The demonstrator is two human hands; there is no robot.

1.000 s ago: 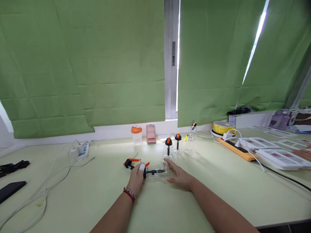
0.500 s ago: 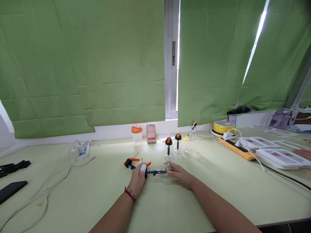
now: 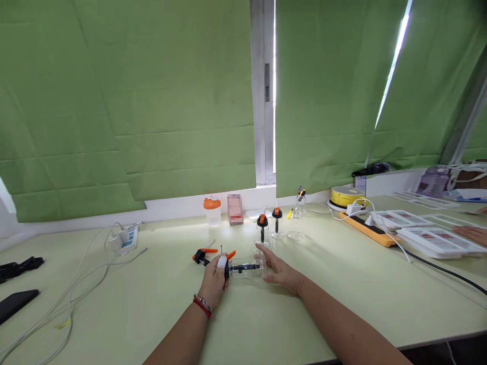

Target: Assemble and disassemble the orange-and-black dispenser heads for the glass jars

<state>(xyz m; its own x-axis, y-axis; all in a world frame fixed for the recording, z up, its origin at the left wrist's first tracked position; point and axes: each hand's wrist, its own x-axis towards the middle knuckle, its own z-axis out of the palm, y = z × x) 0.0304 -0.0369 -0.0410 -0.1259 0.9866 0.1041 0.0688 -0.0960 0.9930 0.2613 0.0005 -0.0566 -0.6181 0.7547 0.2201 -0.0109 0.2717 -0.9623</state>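
A clear bottle (image 3: 249, 265) lies on its side, its black and orange pump head at the left end and a black tube inside. My left hand (image 3: 216, 276) is closed around the pump head. At the bottle's right end, my right hand (image 3: 280, 271) has its thumb and fingers spread beside the base; whether it touches the glass is hard to tell. Another black and orange pump head (image 3: 200, 256) lies just left of my left hand. Behind the bottle stand two clear bottles with black and orange tops (image 3: 262, 221) (image 3: 277, 213).
An orange-lidded cup (image 3: 212, 212) and a small box (image 3: 235, 209) stand at the back. Cables and a power strip (image 3: 129, 239) lie left. To the right are an orange power strip (image 3: 367, 229), stacked white packs (image 3: 437, 241) and another person's hand (image 3: 472, 233).
The fingers of my right hand have opened wider at the bottle's base. My left hand keeps its hold on the pump head. The view has shifted slightly.
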